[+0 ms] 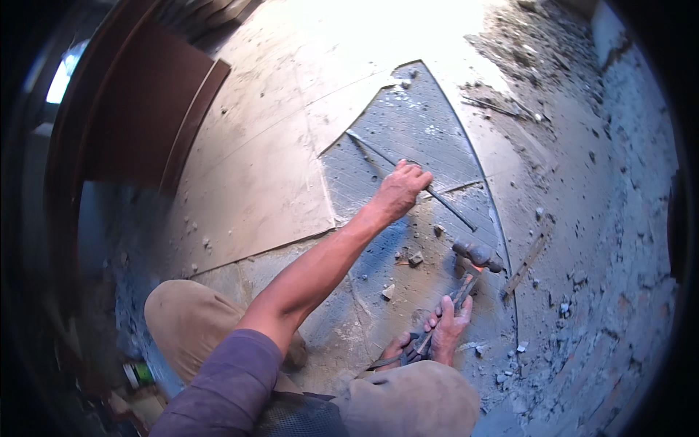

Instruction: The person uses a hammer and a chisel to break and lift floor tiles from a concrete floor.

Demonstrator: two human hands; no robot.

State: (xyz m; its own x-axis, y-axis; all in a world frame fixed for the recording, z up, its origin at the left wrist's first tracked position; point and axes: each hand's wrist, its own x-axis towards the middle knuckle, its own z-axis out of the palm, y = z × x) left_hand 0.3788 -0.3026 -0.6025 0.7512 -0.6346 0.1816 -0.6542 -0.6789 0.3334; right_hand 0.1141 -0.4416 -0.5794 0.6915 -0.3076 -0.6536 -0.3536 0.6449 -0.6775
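My left hand point(399, 193) is wrapped round the middle of a long thin metal rod point(453, 209), which lies slantwise over a grey, ridged patch point(429, 116) in the floor. The rod's far end reaches toward the patch's left edge, and its near end points at the hammer. Close to my right knee, my right hand point(448, 329) is closed on the handle of a hammer point(477, 256). The hammer's dark, dusty head is up, to the right of several loose chips point(416, 259). Beside the handle's lower end is a sandalled foot point(395, 348), partly hidden by my knee.
Beige floor tiles point(262, 160) border the grey patch on the left. Rubble point(531, 58) is heaped at the far right, along a rough wall point(641, 182). A narrow strip point(524, 266) lies right of the hammer. Dark brown furniture point(145, 102) stands at the left.
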